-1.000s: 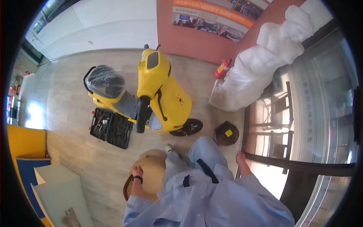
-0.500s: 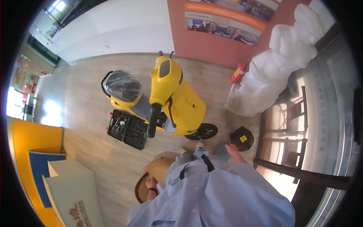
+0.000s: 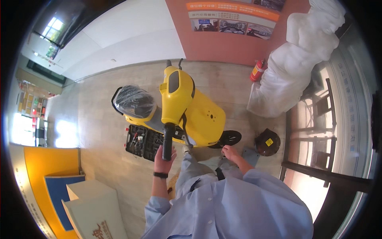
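A yellow electric scooter (image 3: 205, 119) stands in front of me, its handlebar turned so that one black handlebar grip (image 3: 167, 139) points toward me. My left hand (image 3: 162, 163), with a black band on the wrist, is at the end of this grip. Its fingers and thumb are apart on either side of the grip, which hides part of the palm; whether they touch I cannot tell. My right hand (image 3: 231, 153) hangs above my knee, just short of the scooter's front wheel (image 3: 230, 138). Its fingers are loosely curled, with nothing visible in them.
An open black toolbox (image 3: 144, 142) lies left of the scooter. Toward the right are a dark helmet-like object (image 3: 267, 142) with a yellow label, a flat grey-blue panel (image 3: 251, 156), a fire extinguisher (image 3: 257, 71) and a white statue (image 3: 294, 67). A wicker seat (image 3: 172, 187) shows beside my leg.
My left hand has risen from the wicker seat to the handlebar grip. My right hand has moved left, away from the grey-blue panel. The view has shifted, and less of the seat shows.
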Tool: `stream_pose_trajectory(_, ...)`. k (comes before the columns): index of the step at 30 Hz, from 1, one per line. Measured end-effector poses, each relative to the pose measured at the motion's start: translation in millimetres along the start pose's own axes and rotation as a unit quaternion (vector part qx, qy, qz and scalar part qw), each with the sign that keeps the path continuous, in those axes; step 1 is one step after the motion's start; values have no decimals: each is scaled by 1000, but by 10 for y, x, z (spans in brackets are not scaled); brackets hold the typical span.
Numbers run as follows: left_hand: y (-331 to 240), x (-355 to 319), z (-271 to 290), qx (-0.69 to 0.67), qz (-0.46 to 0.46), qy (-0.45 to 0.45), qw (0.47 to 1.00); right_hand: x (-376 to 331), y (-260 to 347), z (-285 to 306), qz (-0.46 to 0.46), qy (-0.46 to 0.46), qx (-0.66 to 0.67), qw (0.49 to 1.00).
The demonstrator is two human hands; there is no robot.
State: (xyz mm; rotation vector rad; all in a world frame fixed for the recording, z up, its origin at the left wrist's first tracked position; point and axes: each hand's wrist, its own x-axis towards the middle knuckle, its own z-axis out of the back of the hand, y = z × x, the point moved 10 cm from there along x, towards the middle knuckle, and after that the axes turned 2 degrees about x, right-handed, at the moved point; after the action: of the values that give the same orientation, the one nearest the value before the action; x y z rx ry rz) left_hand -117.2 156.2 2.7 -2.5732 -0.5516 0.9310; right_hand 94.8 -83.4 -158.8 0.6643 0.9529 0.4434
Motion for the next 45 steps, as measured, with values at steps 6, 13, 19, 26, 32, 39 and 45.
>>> stream_pose_trajectory(6,-375,573,-1105,99,67,95,988,-52,529,95,24,-73,45,996)
stream_pose_trajectory(13,-356,867,-1183,186,142,122,965,44,1513,-209,22,-45,358,933)
stream_pose_trajectory(19,-298,915,-1125,126,168,130,969,94,2027,-376,-16,-21,510,860)
stream_pose_trajectory(26,-308,889,-1195,155,181,150,960,31,2157,-328,1,38,488,872)
stream_pose_trajectory(32,-380,898,-1057,179,140,79,971,88,1980,-437,18,95,462,882)
stream_pose_trajectory(39,-204,705,-1236,104,177,143,968,240,553,-100,17,-149,33,988)
stream_pose_trajectory(45,38,1211,582,137,130,45,981,149,-519,-308,-208,-83,310,924)
